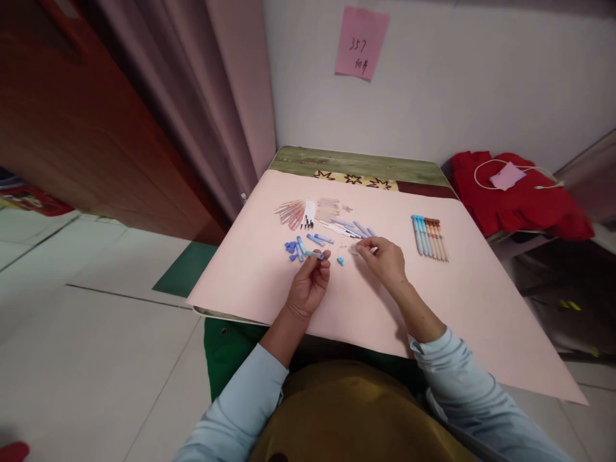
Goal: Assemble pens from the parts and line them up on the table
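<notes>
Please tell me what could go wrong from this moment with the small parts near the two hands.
The slim blue part is held only at the fingertips of the left hand, so it might slip.
The clear pieces at the fingertips of the right hand stand out poorly against the pale sheet, so one could be overlooked.
The bright blue piece lies loose between both hands and may get knocked.

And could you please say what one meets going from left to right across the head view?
Mauve fabric curtain, left hand, small bright-blue piece, right hand, row of blue and brown pens, pale pink paper on red cloth.
</notes>
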Tool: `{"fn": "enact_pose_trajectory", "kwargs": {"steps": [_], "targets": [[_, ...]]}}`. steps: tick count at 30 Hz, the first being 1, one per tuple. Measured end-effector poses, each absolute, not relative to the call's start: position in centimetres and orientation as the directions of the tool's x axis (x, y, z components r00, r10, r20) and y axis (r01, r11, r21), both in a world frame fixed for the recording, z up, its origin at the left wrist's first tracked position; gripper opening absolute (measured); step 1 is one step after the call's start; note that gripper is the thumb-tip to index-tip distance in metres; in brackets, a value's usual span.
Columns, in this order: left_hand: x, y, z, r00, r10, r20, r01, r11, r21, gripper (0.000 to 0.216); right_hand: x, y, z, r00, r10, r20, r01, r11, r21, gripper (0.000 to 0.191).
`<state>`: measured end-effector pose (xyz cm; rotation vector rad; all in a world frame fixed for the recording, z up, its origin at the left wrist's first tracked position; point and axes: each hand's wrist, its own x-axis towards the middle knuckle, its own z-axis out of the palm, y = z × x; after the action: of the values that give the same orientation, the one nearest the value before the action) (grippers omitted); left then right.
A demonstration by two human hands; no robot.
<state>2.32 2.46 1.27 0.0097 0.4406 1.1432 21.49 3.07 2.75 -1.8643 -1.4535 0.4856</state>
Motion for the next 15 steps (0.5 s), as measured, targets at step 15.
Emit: {"fn": "enact_pose_trajectory", "kwargs": {"steps": [15], "targets": [[2.2, 2.8, 1.1, 0.297, 0.883, -0.363, -0.864, 0.411, 0.292, 0.004, 20.5, 7.2, 2.4, 0.057, 0.977, 0.205, 0.939, 0.017, -0.344, 0.021]]}}
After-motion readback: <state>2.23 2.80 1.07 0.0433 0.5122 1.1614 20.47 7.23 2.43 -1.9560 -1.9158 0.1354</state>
